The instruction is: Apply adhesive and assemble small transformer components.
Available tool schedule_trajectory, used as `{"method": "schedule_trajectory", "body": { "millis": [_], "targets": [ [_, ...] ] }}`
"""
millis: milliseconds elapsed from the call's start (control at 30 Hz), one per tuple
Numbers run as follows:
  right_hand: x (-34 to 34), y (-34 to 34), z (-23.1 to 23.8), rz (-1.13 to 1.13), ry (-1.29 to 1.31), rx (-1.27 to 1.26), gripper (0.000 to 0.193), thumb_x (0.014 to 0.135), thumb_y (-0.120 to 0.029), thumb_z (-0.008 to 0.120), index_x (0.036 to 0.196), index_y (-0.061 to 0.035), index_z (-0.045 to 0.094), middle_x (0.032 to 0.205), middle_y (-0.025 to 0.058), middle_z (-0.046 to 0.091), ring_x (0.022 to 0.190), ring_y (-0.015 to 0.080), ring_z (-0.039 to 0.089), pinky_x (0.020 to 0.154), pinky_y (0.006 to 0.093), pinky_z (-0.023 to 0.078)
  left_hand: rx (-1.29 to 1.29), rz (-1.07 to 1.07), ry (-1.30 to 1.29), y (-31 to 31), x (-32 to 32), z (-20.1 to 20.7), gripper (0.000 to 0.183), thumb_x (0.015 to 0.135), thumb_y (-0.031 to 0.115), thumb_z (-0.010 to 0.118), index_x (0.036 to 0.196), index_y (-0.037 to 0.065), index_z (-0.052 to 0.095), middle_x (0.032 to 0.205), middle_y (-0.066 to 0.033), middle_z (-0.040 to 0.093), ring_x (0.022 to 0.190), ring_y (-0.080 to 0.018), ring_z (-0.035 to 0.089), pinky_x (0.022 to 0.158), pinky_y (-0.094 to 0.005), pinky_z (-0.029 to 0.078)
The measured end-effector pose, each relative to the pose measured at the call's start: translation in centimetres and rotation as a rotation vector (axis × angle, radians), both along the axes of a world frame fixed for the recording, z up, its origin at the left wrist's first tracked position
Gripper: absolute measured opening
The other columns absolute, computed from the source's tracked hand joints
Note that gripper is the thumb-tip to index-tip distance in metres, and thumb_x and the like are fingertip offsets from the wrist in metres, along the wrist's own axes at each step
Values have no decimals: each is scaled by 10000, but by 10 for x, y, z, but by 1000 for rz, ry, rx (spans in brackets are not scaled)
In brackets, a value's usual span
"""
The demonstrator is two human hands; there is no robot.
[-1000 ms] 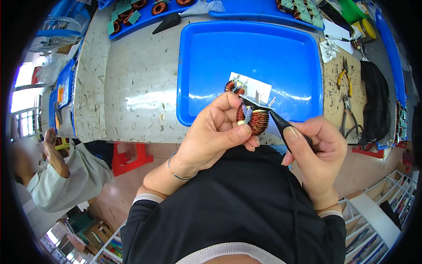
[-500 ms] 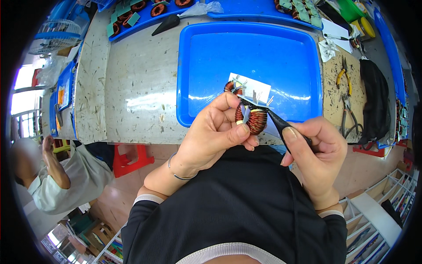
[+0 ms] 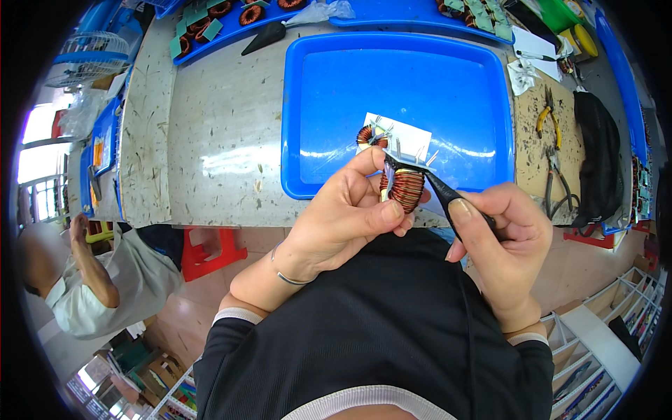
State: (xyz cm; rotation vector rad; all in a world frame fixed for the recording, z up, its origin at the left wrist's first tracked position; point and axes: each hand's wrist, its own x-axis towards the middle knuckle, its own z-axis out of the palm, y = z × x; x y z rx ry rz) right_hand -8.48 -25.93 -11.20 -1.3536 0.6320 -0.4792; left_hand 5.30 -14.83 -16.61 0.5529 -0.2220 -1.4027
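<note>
My left hand (image 3: 339,220) pinches a copper-wound toroidal coil (image 3: 407,190) over the near edge of the blue tray (image 3: 289,119). Black material shows along the coil's top, by a small board with thin leads sticking up. Wrapped around a black cone-shaped squeeze bag (image 3: 442,191), my right hand (image 3: 507,241) keeps its narrow tip at the coil's upper right; whether it touches cannot be made out. Just beyond, a second coil (image 3: 371,136) lies in the tray beside a white card (image 3: 413,140).
Blue trays with more coils (image 3: 252,14) stand at the back. Another black cone bag (image 3: 264,40) lies near them. On the right are yellow-handled pliers (image 3: 547,119), dark-handled cutters (image 3: 556,185) and black cloth (image 3: 595,154). A person (image 3: 105,280) sits at far left.
My left hand has turned the coil slightly, so its wound side faces me more. The cone's tip stays close to the coil's top right.
</note>
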Motion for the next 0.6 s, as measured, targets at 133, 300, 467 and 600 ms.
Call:
{"method": "schedule_trajectory", "body": {
  "millis": [133,300,467,600],
  "targets": [
    [-2,0,0,-15,-7,-12,75,770,40,582,836,63,555,703,67,567,532,71,542,444,174,432,-5,23,52,1,-3,-3,357,788,54,596,1087,69,402,988,-100,547,800,-144,578,689,-252,499],
    [-3,0,-1,-30,-9,-17,80,771,40,579,841,65,550,710,73,571,533,71,543,443,174,433,58,-15,48,3,-2,-2,292,824,79,549,1074,57,400,1020,-164,551,822,-177,603,732,-272,510],
    [-4,0,1,-36,6,-19,78,771,40,579,838,62,547,721,83,579,536,71,543,440,172,434,148,-14,-81,1,-3,6,442,790,176,594,1134,2,377,1025,-173,539,817,-171,588,717,-263,506],
    [-4,1,1,-42,-9,-9,83,770,38,583,840,62,545,723,85,582,534,70,539,439,171,434,157,-9,-116,0,-2,11,232,825,77,540,1021,13,431,1034,-209,543,829,-181,603,738,-278,513]
  ]
}}
